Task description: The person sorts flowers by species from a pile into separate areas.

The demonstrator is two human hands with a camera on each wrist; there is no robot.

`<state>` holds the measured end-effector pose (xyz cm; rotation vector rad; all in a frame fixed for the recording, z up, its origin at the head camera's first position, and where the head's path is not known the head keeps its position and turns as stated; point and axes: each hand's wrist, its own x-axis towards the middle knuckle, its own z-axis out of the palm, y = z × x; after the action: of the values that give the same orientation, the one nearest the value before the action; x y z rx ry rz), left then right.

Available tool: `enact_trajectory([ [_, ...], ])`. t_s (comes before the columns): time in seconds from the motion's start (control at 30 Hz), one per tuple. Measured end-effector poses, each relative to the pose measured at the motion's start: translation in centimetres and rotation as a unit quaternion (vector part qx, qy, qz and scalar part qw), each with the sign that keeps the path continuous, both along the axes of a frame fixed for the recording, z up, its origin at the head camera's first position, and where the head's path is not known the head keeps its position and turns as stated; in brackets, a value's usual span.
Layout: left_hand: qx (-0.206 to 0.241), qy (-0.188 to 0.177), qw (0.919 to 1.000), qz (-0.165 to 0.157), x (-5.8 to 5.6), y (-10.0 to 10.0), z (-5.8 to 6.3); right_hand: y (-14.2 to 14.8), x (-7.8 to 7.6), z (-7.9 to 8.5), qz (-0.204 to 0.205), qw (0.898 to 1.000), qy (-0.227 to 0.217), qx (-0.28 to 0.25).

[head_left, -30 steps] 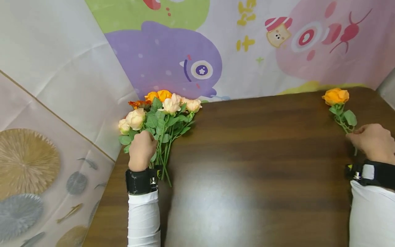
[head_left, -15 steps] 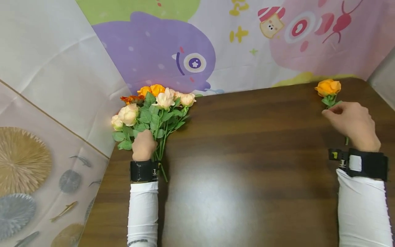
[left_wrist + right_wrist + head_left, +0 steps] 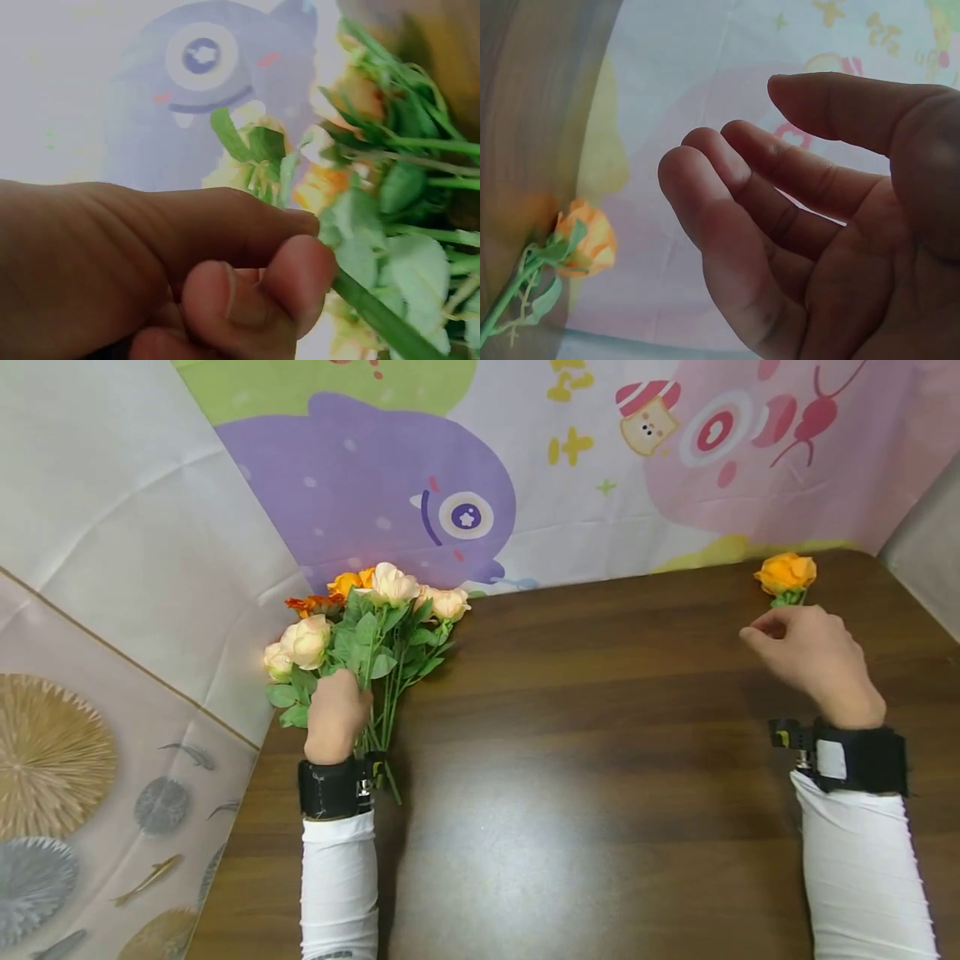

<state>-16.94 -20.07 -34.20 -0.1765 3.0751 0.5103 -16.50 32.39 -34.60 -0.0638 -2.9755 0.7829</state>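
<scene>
My left hand (image 3: pixel 337 714) pinches a green stem (image 3: pixel 382 315) between thumb and fingertips, over the left side of the table. A pale peach rose (image 3: pixel 393 583) stands raised above the rest of a loose bunch there. Around it lie more pale roses (image 3: pixel 306 642), an orange rose (image 3: pixel 347 583) and a rust-orange flower (image 3: pixel 313 604). At the right, my right hand (image 3: pixel 817 656) hovers over the table with loosely curved fingers and nothing in them. A single orange rose (image 3: pixel 586 238) lies just beyond it, its stem mostly hidden by the hand in the head view.
The brown wooden table (image 3: pixel 570 710) runs back to a cartoon-printed cloth (image 3: pixel 562 527) hanging along its far edge. A pale patterned cloth (image 3: pixel 150 527) borders the left side, and a grey-white wall (image 3: pixel 930 535) the right.
My right hand has come away from the single orange rose's stem and moved left. In the left bunch, one pale peach rose has risen with my left hand on a stem.
</scene>
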Motion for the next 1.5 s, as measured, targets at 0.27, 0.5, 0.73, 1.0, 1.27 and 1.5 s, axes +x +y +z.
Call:
enact_trajectory([
  [0.27,0.058,0.082,0.9922,-0.074,0.9,1.8,1.4,-2.2,0.7,0.6,0.021,0.998,0.059,-0.01],
  [0.5,0.127,0.121,0.9771,-0.121,1.7,4.9,2.1,-6.3,1.7,1.9,0.075,0.99,0.113,-0.039],
  [0.73,0.19,0.173,0.9489,-0.183,2.9,8.5,1.8,-12.8,2.9,1.8,0.189,0.975,0.11,-0.047],
  [1.0,0.328,0.134,0.8904,-0.286,4.8,12.6,1.3,-18.2,4.1,-0.3,0.322,0.927,-0.008,-0.194],
  [1.27,0.385,0.101,0.8613,-0.315,5.4,14.1,1.0,-18.6,4.6,-0.3,0.327,0.897,-0.075,-0.286],
  [1.5,0.348,0.114,0.8787,-0.307,5.3,13.8,1.2,-16.4,3.9,0.4,0.287,0.915,-0.044,-0.28],
])
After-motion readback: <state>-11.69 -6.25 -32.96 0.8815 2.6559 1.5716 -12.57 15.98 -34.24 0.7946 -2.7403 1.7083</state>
